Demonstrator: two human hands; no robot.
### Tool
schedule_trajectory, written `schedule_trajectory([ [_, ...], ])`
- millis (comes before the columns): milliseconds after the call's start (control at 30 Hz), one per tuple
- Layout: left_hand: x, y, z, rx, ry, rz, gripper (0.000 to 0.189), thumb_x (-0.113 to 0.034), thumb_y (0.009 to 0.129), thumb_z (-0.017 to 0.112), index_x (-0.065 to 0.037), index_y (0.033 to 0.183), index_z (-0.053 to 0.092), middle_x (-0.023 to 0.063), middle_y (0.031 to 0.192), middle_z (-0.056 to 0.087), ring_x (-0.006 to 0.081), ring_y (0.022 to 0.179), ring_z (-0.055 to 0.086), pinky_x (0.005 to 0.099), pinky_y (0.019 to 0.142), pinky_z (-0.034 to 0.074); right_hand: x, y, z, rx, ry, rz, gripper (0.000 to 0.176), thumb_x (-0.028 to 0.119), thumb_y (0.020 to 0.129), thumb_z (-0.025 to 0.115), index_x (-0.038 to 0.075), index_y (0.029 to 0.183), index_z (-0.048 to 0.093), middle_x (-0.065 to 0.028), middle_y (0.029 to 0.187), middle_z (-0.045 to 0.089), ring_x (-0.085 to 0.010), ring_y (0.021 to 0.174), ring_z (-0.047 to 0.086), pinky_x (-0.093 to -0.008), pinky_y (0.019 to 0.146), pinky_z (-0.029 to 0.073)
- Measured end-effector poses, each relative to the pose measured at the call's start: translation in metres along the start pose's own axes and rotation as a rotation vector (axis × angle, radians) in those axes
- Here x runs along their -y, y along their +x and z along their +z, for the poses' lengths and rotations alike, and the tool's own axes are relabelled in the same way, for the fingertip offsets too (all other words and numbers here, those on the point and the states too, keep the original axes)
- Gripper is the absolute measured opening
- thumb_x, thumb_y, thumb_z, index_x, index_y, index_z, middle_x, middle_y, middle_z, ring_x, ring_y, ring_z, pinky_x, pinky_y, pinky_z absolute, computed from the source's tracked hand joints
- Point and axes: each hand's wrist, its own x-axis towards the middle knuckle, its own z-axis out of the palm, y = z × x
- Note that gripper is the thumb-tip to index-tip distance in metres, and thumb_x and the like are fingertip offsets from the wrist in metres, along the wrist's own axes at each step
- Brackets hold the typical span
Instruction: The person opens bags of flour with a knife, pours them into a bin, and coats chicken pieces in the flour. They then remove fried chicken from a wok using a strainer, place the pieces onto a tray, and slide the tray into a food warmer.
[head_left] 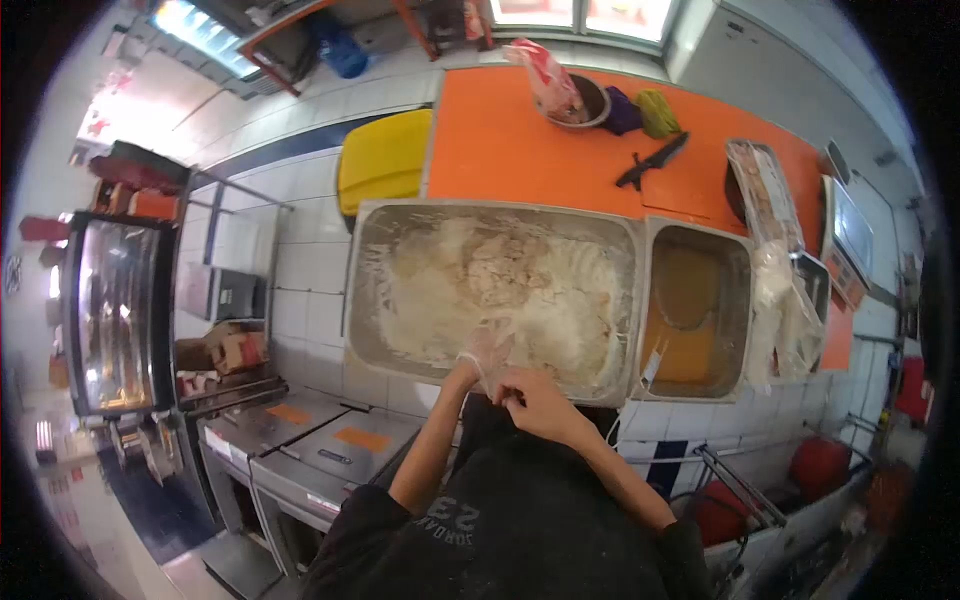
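Observation:
My left hand (488, 350) reaches over the near rim of a large metal tub (352, 300). It seems to wear a thin clear plastic glove (484, 368), its fingers stretched forward and holding nothing I can see. Close beside that wrist, my right hand (527, 398) is bare, with fingers pinched on the glove's cuff. Pale flour (420, 310) covers the tub's bottom. A heap of coated, lumpy pieces (505, 270) lies in the flour near the far middle, past my left fingertips.
Right of the tub sits a smaller metal pan (745, 330) with brownish-yellow liquid. Behind, an orange table (500, 120) carries a black-handled knife (655, 160), a bowl (592, 100) with a plastic bag, and cloths. A yellow bin (385, 160) stands left; steel cabinets (330, 450) are nearer.

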Motion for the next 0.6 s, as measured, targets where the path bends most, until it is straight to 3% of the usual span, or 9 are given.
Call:
schedule_trajectory([
  [33, -0.019, 0.01, -0.012, 0.431, -0.259, -0.363, 0.077, -0.054, 0.084, 0.056, -0.001, 0.137, 0.041, 0.0282, 0.133, 0.047, 0.0396, 0.123, 0.047, 0.0435, 0.103, 0.038, 0.006, -0.011, -0.014, 0.0, 0.091, 0.082, 0.01, -0.007, 0.075, 0.053, -0.001, 0.08, 0.058, -0.0133, 0.076, 0.057, -0.0223, 0.07, 0.059, -0.0302, 0.063, 0.046],
  [100, -0.033, 0.029, -0.005, 0.411, -0.279, -0.288, 0.079, -0.058, 0.084, 0.053, -0.002, 0.138, 0.04, 0.0279, 0.135, 0.045, 0.0393, 0.126, 0.043, 0.0433, 0.105, 0.035, 0.011, -0.036, -0.043, -0.047, 0.17, 0.184, 0.01, -0.007, 0.078, 0.052, -0.001, 0.083, 0.059, -0.0118, 0.079, 0.059, -0.0186, 0.074, 0.061, -0.0285, 0.066, 0.047],
  [200, -0.037, 0.055, 0.061, 0.113, -0.2, 0.056, 0.08, -0.058, 0.083, 0.056, -0.004, 0.139, 0.04, 0.0257, 0.135, 0.046, 0.0383, 0.129, 0.04, 0.0463, 0.109, 0.029, 0.001, -0.093, -0.087, -0.643, 0.183, 0.338, 0.011, -0.002, 0.086, 0.051, 0.001, 0.086, 0.062, -0.0059, 0.081, 0.061, -0.0128, 0.077, 0.06, -0.028, 0.07, 0.048],
  [267, -0.089, 0.087, 0.034, 0.301, -0.389, 0.162, 0.082, -0.055, 0.081, 0.06, -0.005, 0.141, 0.036, 0.0237, 0.137, 0.044, 0.0366, 0.13, 0.038, 0.0483, 0.111, 0.024, -0.007, -0.138, -0.1, -0.985, 0.237, 0.396, 0.011, -0.003, 0.085, 0.05, 0.0, 0.086, 0.06, -0.0057, 0.081, 0.061, -0.0125, 0.077, 0.06, -0.0276, 0.072, 0.049],
  [367, -0.025, 0.117, 0.209, 0.302, -0.01, 0.539, 0.085, -0.035, 0.078, 0.074, -0.002, 0.143, 0.031, 0.0158, 0.14, 0.042, 0.0267, 0.131, 0.038, 0.0346, 0.109, 0.031, -0.032, -0.216, -0.097, -1.487, 0.314, 0.509, 0.013, -0.002, 0.086, 0.047, 0.001, 0.088, 0.059, -0.0045, 0.08, 0.061, -0.0114, 0.077, 0.059, -0.027, 0.073, 0.05],
  [400, -0.097, 0.092, 0.103, 0.33, -0.307, 0.339, 0.105, -0.032, 0.067, 0.081, 0.003, 0.146, 0.02, 0.0234, 0.147, 0.032, 0.0368, 0.136, 0.031, 0.0385, 0.112, 0.027, -0.048, -0.244, -0.087, -1.586, 0.262, 0.544, 0.012, 0.001, 0.086, 0.049, 0.001, 0.089, 0.06, -0.0044, 0.079, 0.061, -0.0115, 0.076, 0.059, -0.0271, 0.071, 0.05],
  [500, -0.117, 0.101, 0.043, 0.437, -0.17, 0.243, 0.087, -0.016, 0.065, 0.081, 0.006, 0.138, 0.038, 0.0284, 0.138, 0.043, 0.0357, 0.129, 0.042, 0.0379, 0.106, 0.036, -0.075, -0.3, -0.044, -1.682, 0.216, 0.886, 0.011, 0.007, 0.085, 0.053, 0.001, 0.09, 0.061, -0.0045, 0.077, 0.062, -0.0122, 0.07, 0.06, -0.0269, 0.066, 0.051],
  [533, -0.109, 0.11, 0.037, 0.618, -0.161, 0.165, 0.093, -0.039, 0.072, 0.079, -0.002, 0.143, 0.032, 0.0225, 0.138, 0.044, 0.0286, 0.129, 0.039, 0.0383, 0.109, 0.031, -0.1, -0.319, -0.021, -1.688, 0.187, 0.978, 0.012, 0.008, 0.086, 0.053, 0.001, 0.091, 0.061, -0.0053, 0.075, 0.062, -0.0131, 0.068, 0.06, -0.0271, 0.064, 0.05],
  [600, -0.084, 0.114, 0.014, 0.622, -0.114, 0.29, 0.088, -0.038, 0.076, 0.074, -0.002, 0.144, 0.03, 0.0235, 0.139, 0.041, 0.0316, 0.13, 0.038, 0.0395, 0.109, 0.031, -0.182, -0.361, 0.052, -1.695, 0.136, 1.139, 0.014, 0.012, 0.085, 0.055, 0.001, 0.089, 0.063, -0.0071, 0.073, 0.064, -0.0153, 0.065, 0.062, -0.0289, 0.06, 0.05],
])
